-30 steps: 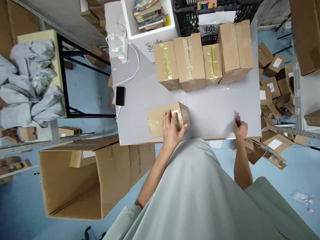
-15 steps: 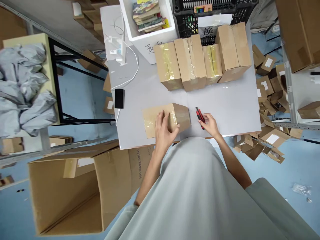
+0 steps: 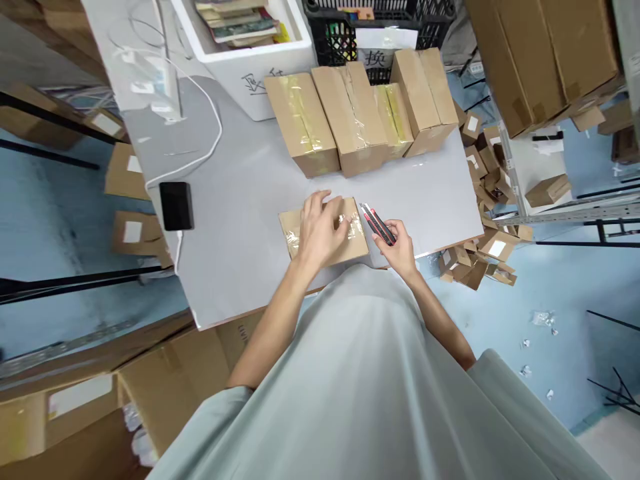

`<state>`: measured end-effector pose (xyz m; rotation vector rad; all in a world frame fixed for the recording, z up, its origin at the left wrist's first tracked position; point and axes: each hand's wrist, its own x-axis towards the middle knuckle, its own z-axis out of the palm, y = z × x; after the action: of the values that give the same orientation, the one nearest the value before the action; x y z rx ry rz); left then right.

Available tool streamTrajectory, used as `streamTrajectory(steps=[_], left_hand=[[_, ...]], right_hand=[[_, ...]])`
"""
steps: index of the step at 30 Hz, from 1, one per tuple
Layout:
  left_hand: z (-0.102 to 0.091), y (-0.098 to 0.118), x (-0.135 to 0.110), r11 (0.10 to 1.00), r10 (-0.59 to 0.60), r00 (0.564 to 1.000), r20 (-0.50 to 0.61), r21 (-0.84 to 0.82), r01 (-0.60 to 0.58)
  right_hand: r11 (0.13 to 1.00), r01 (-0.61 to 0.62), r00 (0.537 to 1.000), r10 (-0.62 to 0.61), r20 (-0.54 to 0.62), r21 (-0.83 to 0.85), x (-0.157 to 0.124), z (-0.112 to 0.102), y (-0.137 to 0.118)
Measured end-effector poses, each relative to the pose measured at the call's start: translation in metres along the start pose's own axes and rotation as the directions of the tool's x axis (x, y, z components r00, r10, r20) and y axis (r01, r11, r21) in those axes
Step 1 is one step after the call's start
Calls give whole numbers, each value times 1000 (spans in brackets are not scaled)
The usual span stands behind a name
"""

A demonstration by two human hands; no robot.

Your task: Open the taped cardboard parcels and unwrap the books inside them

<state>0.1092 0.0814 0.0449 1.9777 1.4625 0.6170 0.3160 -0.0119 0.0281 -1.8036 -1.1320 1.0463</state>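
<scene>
A taped cardboard box (image 3: 356, 248) lies near the front edge of the table. My left hand (image 3: 320, 230) grips it from above, fingers bent over its far side and thumb on the taped face. Part of the box is hidden under that hand. My right hand (image 3: 397, 248) is closed around a red and black utility knife (image 3: 379, 225), just right of the box. The knife points up and to the left, its tip close to the box's far right corner.
Several taped boxes (image 3: 350, 123) stand in a row at the back, before a white foam bin (image 3: 250, 87) of books and a black crate (image 3: 335, 40). A phone (image 3: 176, 205) on a white cable lies left. A large open carton (image 3: 175, 380) stands below left.
The box has been turned under my left hand, so its end face no longer shows on the right. My right hand has brought the knife closer to it. The view has shifted.
</scene>
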Motion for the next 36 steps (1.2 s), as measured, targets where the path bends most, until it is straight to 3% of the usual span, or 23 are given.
streamTrajectory(steps=[5,14,27,36], left_hand=[[4,-6,23,1000,-1,992,128,-12,3],[2,-4,17,993,108,983,147,-61,-100],[5,-6,22,993,113,973,201,-46,-105],[7,-8,18,992,106,987,122,-74,-98]], right_hand=[[984,54,996,-65,-58,-173,-27,-7,-24],[868,24,995,-67,-68,-496,-52,6,-47],[804,73,995,-97,-8,-590,-48,12,-63],[737,9,1000,8,23,-675,-46,18,-77]])
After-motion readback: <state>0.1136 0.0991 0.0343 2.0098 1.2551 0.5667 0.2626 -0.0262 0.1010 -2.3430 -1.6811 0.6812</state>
